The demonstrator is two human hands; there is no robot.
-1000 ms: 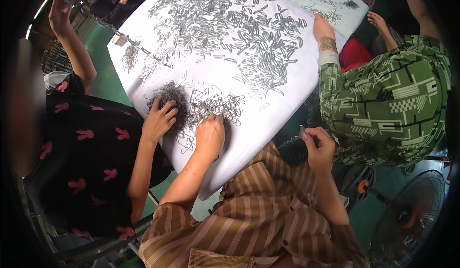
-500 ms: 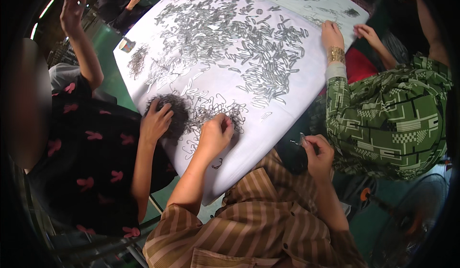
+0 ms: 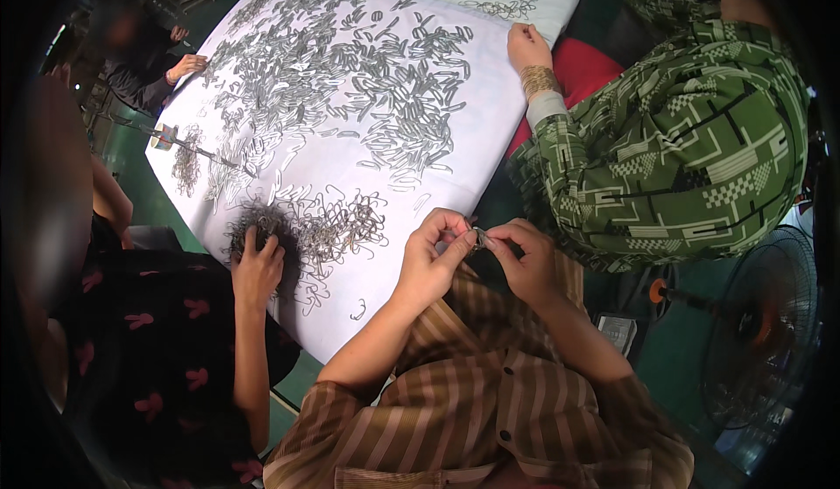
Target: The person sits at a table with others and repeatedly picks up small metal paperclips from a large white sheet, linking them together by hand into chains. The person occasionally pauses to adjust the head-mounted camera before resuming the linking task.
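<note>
My left hand [image 3: 436,254] and my right hand [image 3: 527,261] meet above my lap, just off the near table edge. Both are closed, fingertips pinching a small greyish metal-looking piece [image 3: 478,237] between them. The fingers cover most of it, so its exact kind is hidden. On the white-covered table [image 3: 350,170], left of my hands, lies a loose pile of bent wire hooks [image 3: 350,227]. A single wire hook [image 3: 359,310] rests apart, nearer me. Farther off, many slim grey elongated pieces [image 3: 407,130] are spread over the cover.
At left, a co-worker's hand [image 3: 258,266] rests on a dark tangled heap [image 3: 262,220]. On the right a co-worker in a green patterned top [image 3: 665,157] leans a hand [image 3: 529,49] on the table edge. A fan [image 3: 761,323] stands at lower right; a small cup [image 3: 164,136] sits far left.
My left hand has left the wire hook pile and come right to meet my right hand, which has moved inward with its small piece. The view has shifted, too.
</note>
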